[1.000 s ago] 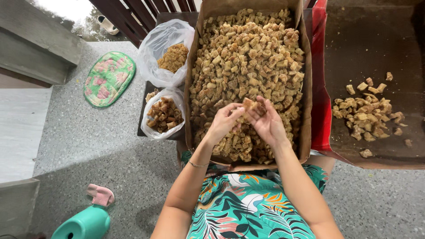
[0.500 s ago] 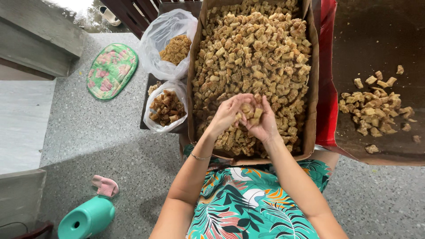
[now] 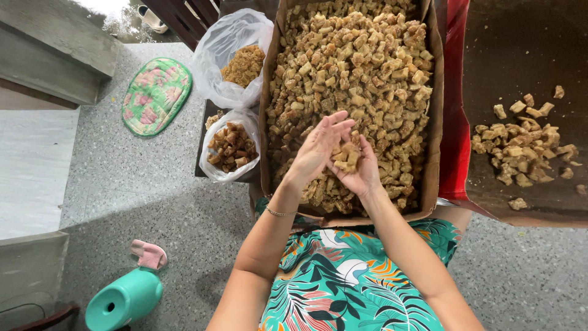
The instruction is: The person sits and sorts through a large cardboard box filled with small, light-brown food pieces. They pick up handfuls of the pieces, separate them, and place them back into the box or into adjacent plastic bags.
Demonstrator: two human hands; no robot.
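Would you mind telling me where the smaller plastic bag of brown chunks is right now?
In the head view, the small bag sits left of the cardboard box, just below the bigger bag and beside the left hand.

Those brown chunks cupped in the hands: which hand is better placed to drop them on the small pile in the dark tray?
Probably the right hand: it cups the brown chunks and lies nearer the dark tray on the right side. The left hand only covers them.
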